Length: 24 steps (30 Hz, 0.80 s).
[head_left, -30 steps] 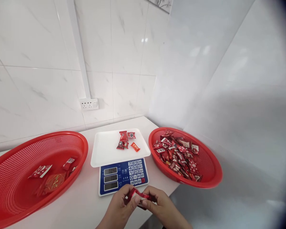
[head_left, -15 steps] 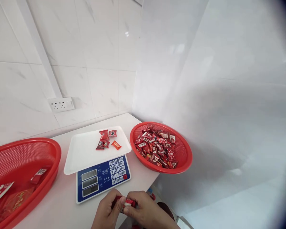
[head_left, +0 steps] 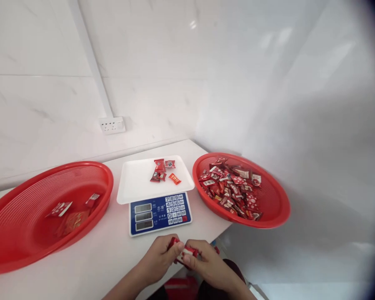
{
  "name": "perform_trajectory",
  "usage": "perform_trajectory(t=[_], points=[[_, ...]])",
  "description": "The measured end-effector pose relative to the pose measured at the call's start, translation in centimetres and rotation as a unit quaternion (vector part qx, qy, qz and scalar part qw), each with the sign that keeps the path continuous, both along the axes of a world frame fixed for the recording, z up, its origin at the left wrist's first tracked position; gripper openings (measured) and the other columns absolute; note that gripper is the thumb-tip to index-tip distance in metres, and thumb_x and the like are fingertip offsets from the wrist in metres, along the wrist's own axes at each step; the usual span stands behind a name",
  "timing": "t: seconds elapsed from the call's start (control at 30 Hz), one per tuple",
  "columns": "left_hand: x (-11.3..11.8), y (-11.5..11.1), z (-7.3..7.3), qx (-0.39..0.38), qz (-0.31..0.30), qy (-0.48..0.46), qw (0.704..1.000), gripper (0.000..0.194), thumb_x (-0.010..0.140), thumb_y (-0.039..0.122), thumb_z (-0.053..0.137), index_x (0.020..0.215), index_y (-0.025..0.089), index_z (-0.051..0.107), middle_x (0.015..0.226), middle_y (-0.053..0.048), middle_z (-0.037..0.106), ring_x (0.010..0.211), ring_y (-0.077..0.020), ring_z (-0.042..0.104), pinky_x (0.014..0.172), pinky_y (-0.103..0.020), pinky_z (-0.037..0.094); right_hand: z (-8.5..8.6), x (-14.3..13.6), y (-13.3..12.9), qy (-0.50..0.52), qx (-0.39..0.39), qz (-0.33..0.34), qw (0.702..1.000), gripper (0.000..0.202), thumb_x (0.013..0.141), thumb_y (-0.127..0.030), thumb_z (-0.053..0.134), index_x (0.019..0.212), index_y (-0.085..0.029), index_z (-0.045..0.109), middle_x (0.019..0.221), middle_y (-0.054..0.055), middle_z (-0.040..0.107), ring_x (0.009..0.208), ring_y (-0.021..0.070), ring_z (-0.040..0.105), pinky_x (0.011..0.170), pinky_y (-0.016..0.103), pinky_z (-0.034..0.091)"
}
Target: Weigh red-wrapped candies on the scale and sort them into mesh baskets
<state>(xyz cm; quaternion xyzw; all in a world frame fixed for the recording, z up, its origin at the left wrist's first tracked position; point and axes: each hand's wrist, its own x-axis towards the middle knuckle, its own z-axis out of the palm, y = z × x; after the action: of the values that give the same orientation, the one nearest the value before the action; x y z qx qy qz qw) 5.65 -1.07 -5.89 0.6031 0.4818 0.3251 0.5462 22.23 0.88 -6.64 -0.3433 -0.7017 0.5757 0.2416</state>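
View swung left, hands (head_left: 158, 256) (both) still pinching red wrapping (head_left: 188, 251).

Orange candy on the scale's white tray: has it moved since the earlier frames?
No. The orange candy lies at the same spot near the right edge of the white tray; only the camera view shifted.

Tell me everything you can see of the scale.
The scale sits on the white table between the left basket and right basket. Its white, plastic-looking tray, corners rounded, bears five wrapped pieces. The blue front panel has three stacked displays at left, digits unreadable, and a keypad with one red key at right. Left hand and right hand are clear of it.
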Motion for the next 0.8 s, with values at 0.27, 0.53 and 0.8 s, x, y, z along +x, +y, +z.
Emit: perform_trajectory(t=[0.27,0.53,0.8], points=[[-1.8,-1.3,0.1,0.041,-0.011,0.078,0.996,0.036,0.085,0.039,0.043,0.057,0.017,0.045,0.055,0.005,0.039,0.054,-0.0098,0.034,0.051,-0.02,0.026,-0.9,-0.8,-0.4,-0.041,-0.011,0.051,0.998,0.04,0.082,-0.054,0.046,0.065,-0.018,0.042,0.062,-0.004,0.035,0.06,0.0106,0.032,0.054,0.022,0.027],[-2.1,-1.4,-0.7,-0.01,0.0,0.025,1.0,0.038,0.085,0.043,0.041,0.058,0.017,0.045,0.056,0.005,0.037,0.055,-0.0098,0.033,0.05,-0.02,0.028,-0.5,-1.4,-0.2,-0.058,-0.029,0.064,0.996,0.04,0.084,-0.053,0.043,0.064,-0.019,0.041,0.062,-0.004,0.037,0.059,0.0105,0.033,0.054,0.022,0.029],[-2.2,-1.2,-0.5,-0.029,-0.022,-0.014,0.999,0.042,0.082,0.052,0.046,0.062,0.015,0.051,0.056,0.005,0.041,0.053,-0.0094,0.036,0.05,-0.02,0.032,-0.2,-1.1,-0.3,-0.089,0.01,0.001,0.996,0.038,0.082,-0.049,0.049,0.063,-0.017,0.046,0.06,-0.004,0.042,0.059,0.0104,0.036,0.053,0.021,0.031]])
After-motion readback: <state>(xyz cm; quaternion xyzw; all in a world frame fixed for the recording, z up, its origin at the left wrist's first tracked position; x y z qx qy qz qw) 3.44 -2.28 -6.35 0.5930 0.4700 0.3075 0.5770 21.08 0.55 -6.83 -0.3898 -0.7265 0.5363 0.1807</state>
